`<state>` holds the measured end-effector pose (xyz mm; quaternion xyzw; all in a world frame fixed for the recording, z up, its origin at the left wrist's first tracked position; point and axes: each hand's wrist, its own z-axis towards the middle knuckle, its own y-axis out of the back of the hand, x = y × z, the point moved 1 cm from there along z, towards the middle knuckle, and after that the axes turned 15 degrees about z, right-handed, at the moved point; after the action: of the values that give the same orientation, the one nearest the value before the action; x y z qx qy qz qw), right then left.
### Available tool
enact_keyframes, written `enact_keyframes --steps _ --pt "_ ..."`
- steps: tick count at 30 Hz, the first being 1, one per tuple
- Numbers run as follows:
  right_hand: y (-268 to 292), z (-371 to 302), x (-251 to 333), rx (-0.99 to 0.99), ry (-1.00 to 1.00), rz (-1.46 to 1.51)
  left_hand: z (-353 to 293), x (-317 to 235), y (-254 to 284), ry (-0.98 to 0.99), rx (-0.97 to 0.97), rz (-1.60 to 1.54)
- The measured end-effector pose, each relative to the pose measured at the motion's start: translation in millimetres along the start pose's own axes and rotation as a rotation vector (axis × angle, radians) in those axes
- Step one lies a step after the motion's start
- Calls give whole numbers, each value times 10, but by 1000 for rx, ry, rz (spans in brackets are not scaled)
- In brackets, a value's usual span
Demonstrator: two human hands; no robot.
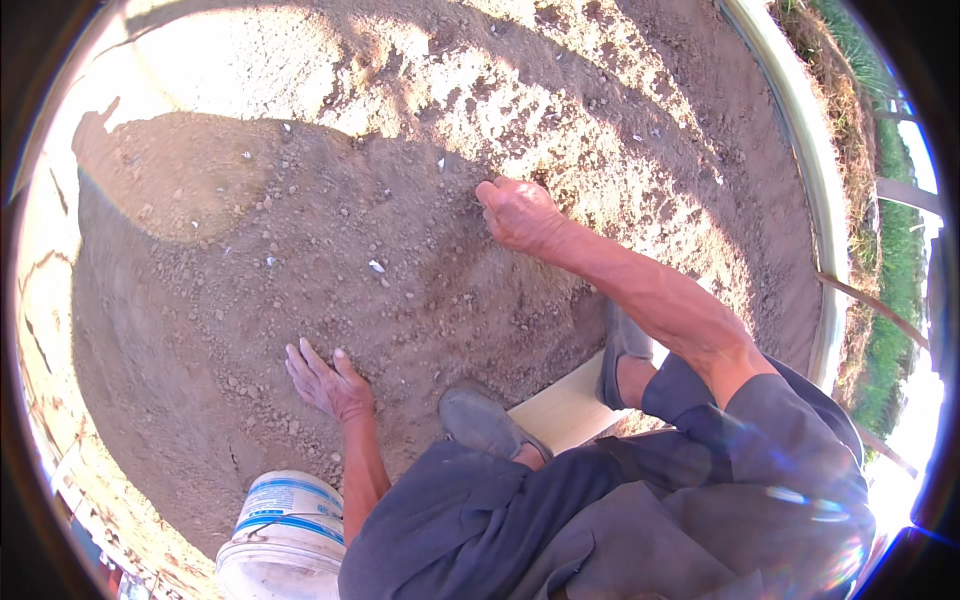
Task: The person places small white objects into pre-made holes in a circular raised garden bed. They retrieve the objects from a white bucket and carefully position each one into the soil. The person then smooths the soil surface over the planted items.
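My left hand (332, 388) is open over the brown soil (330, 300), its fingers spread; whether it presses on the ground I cannot tell. Farther off and to the right, my right hand (522, 214) is closed low over the crumbly dirt, at the border of shade and sun. Its fingers are curled together, and what they hold, if anything, is hidden. Between the two hands lies a small white piece (376, 266) on the soil. Another pale bit (441, 164) shows just beyond my right hand, to its left.
A white bucket (290, 505) with blue bands stands beside my left forearm. My grey shoes (480, 418) are close to a pale flat board (570, 400). On the right, a pale curved border (808, 130) separates the soil from grass (890, 270), with a thin stick (872, 305) across it.
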<state>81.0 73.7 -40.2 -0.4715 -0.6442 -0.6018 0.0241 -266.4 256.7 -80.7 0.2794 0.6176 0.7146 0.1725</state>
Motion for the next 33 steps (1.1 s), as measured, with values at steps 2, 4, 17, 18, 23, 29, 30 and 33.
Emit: enact_keyframes --steps 2,4,17,18,23,29,30,33 --pt "25 37 87 110 -119 15 2 3 14 -3 -7 2" --pt "-16 92 97 132 -158 39 -3 -5 28 -10 -20 -10" --pt "-63 28 216 -37 -76 -91 9 15 89 25 -2 -39" --pt "-57 -34 236 -45 -67 -71 16 12 105 31 -3 -45" --pt "-530 -67 770 -225 543 100 23 26 84 28 -2 -32" --pt "-771 184 642 -206 515 45 8 -38 57 3 -1 -46" --pt "-684 208 525 -226 436 15 3 -19 73 -3 -9 -57" --pt "-307 230 -4 -302 227 -55 -22 5 57 -1 -17 -52"
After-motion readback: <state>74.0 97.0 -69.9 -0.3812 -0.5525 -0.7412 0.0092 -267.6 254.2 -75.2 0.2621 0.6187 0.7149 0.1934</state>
